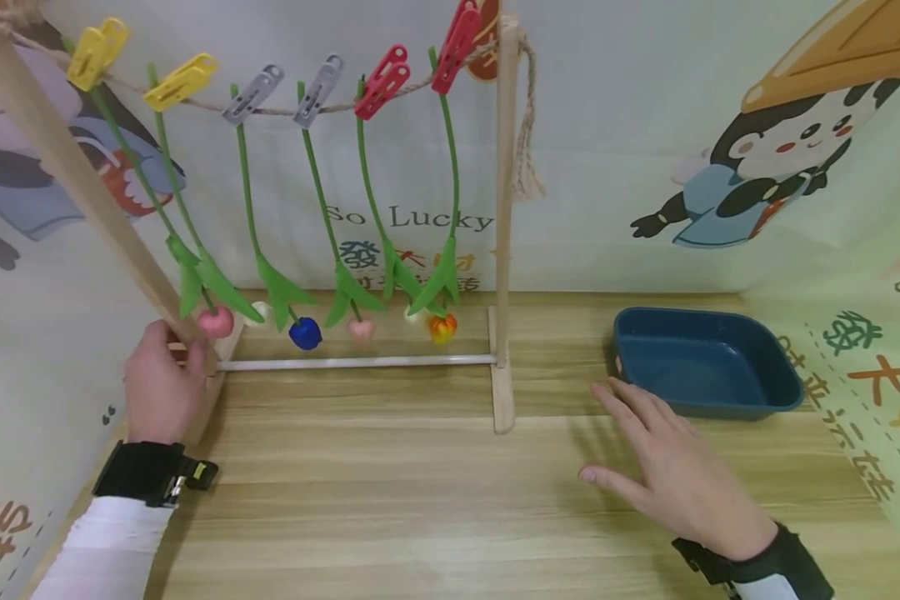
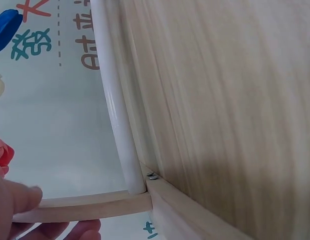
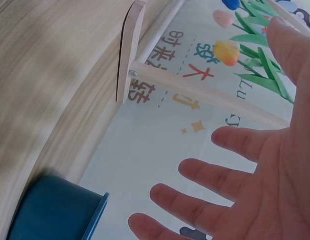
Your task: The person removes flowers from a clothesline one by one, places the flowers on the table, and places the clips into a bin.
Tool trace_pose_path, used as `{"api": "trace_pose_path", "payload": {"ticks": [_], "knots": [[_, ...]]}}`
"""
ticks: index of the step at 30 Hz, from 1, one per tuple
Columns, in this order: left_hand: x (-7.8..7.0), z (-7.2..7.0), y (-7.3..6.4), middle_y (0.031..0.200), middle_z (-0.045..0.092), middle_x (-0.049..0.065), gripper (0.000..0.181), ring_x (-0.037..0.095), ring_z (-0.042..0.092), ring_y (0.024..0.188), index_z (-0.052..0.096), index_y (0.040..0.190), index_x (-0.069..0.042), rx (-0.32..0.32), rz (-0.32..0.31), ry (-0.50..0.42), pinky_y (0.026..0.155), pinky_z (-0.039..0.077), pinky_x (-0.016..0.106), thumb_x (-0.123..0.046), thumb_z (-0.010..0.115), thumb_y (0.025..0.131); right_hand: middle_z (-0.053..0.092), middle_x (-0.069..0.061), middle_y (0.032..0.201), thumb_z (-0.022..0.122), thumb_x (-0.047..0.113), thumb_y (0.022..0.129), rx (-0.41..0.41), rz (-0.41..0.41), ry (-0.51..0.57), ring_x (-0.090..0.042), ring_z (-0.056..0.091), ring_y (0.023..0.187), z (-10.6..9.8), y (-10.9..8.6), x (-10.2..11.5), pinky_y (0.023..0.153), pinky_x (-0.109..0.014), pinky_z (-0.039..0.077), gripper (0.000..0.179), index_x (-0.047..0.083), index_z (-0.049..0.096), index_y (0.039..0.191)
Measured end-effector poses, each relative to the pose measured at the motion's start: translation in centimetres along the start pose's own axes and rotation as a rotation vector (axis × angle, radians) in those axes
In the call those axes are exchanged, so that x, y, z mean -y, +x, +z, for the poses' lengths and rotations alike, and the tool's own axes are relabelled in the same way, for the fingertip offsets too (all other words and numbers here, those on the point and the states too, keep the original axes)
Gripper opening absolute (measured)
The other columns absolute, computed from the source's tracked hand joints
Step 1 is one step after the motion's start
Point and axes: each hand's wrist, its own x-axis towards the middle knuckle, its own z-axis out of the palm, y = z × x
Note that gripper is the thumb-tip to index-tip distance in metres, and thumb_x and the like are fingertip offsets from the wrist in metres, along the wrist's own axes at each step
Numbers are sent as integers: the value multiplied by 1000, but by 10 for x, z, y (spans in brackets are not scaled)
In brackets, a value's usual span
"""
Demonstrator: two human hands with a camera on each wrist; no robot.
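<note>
My left hand (image 1: 167, 385) grips the lower part of the rack's left wooden post (image 1: 97, 183), thumb on one side and fingers on the other. In the left wrist view the thumb and fingertips wrap that post (image 2: 89, 206) near the white crossbar (image 2: 114, 105). My right hand (image 1: 671, 462) hovers over the table by the blue basin (image 1: 705, 362), its fingers spread and holding nothing. From the rack's rope (image 1: 277, 111), artificial tulips hang upside down on yellow (image 1: 182, 82), grey (image 1: 253, 94) and red clothespins (image 1: 382, 82). Their blooms include a dark blue one (image 1: 305, 333) and an orange-yellow one (image 1: 443, 328).
The rack's right post (image 1: 505, 192) stands on a wooden foot (image 1: 502, 408), with a rope tassel (image 1: 527, 158) beside it. Printed cloth (image 1: 600, 217) with cartoon figures and lettering hangs behind and along both sides of the wooden table (image 1: 360, 500).
</note>
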Motion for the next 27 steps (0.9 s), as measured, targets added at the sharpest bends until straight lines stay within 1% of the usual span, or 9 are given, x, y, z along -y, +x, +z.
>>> {"api": "trace_pose_path", "payload": {"ticks": [5,11,15,17,21,27], "knots": [[-1,1,-2,125,68,30,33,46,72,95,57,133,8,-23,20,3,63,35,1,-12,59,107,37,-21,165,69,62,98,-3,0,-1,-46,43,145,2,-1,0,105,-68,48,93,10,34,166],[-6,3,-6,127,68,29,34,47,72,95,57,136,6,-6,22,-5,60,36,0,-11,60,107,38,-22,164,69,61,98,-19,-15,-2,-48,45,143,5,-3,1,103,-70,48,92,11,34,166],[-12,6,-10,126,68,29,30,47,73,96,57,133,6,8,27,-8,60,36,0,-11,60,107,39,-22,163,70,60,97,-33,-25,-1,-47,46,143,7,-4,1,104,-69,48,92,11,34,166],[-16,9,-12,125,68,29,28,47,73,96,57,130,6,11,42,-17,61,36,0,-10,60,107,39,-22,163,70,60,97,-38,-28,0,-47,46,143,7,-4,0,104,-69,48,93,11,34,166],[-23,15,-16,121,68,31,26,48,73,93,57,127,9,10,93,-34,64,37,-1,-5,62,105,39,-22,163,71,61,96,-45,-29,-1,-46,45,143,8,-5,0,105,-68,48,93,10,35,166],[-36,23,-23,111,70,32,26,46,74,87,59,126,8,10,128,-26,60,38,1,-6,64,105,39,-22,163,71,60,97,-46,-33,14,-46,45,143,7,-5,1,104,-68,48,93,12,34,166]]}}
